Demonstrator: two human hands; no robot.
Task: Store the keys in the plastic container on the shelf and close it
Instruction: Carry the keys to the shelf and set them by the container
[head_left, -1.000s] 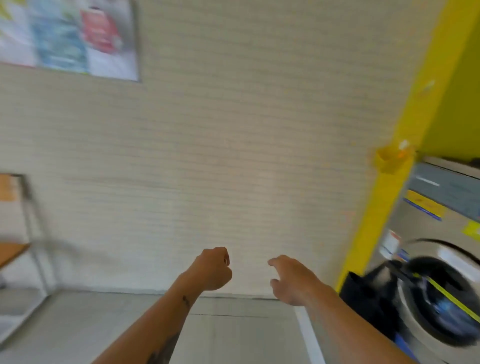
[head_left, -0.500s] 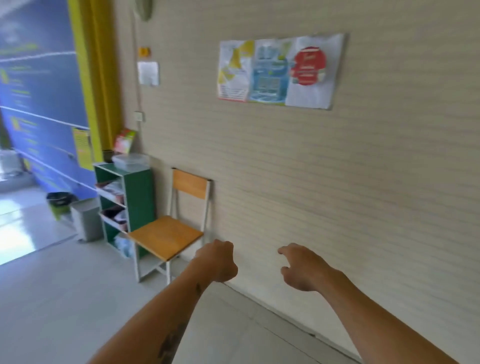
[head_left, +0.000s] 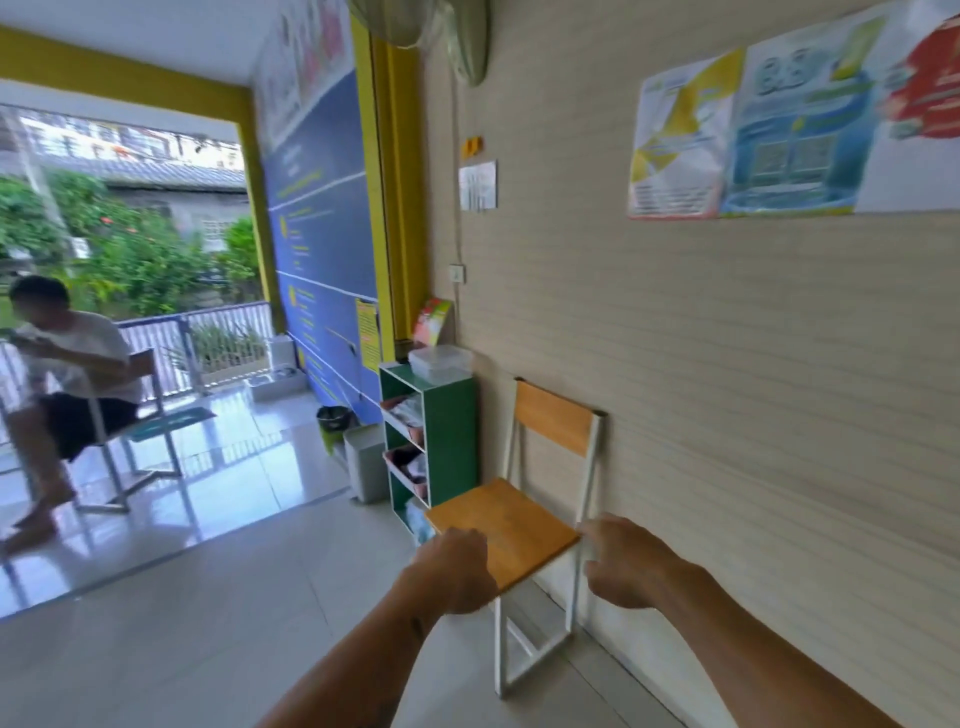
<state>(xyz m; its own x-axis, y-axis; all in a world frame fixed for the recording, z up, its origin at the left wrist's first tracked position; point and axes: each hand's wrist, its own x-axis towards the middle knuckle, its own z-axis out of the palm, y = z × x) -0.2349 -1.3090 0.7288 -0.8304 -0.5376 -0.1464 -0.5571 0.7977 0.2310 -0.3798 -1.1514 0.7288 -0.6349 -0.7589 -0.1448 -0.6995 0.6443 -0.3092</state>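
Observation:
A clear plastic container (head_left: 440, 362) with its lid on sits on top of a green shelf unit (head_left: 451, 441) against the beige wall, some way ahead. My left hand (head_left: 452, 569) is held out low in the middle as a closed fist, seen from the back; nothing shows from inside it. To its right, my right hand (head_left: 628, 564) has its fingers loosely curled and apart and holds nothing. Both hands are well short of the shelf. No keys are visible.
A wooden chair with a white frame (head_left: 498, 525) stands against the wall between me and the shelf. A grey bin (head_left: 366, 462) and a black bin (head_left: 332, 418) stand left of the shelf. A person sits on a chair (head_left: 67, 374) at far left on the tiled floor.
The view has swung left from a washing machine and bare wall to the chair, shelf and container. Both hands keep the same pose in front of me.

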